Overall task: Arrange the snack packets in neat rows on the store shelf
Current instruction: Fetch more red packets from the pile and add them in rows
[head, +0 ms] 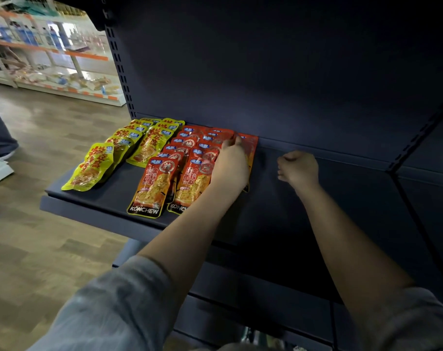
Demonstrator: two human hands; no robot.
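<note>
Two overlapping rows of yellow snack packets (114,153) lie on the left part of the dark shelf (101,198). Right of them lie two rows of red-orange packets (159,183), overlapped front to back. My left hand (231,165) reaches over the right edge of the red rows and pinches the top of a red packet (250,148) that lies beneath the hand at the start of a third row. My right hand (298,169) hovers over bare shelf to the right, fingers curled into a loose fist with nothing in it.
The shelf's dark back panel (266,72) rises behind the packets, and a slotted upright (119,59) stands at its left. A neighbouring shelf bay (427,173) adjoins on the right. Far left, another person's leg and shoe (0,140) stand on the wooden floor before stocked shelving (50,59).
</note>
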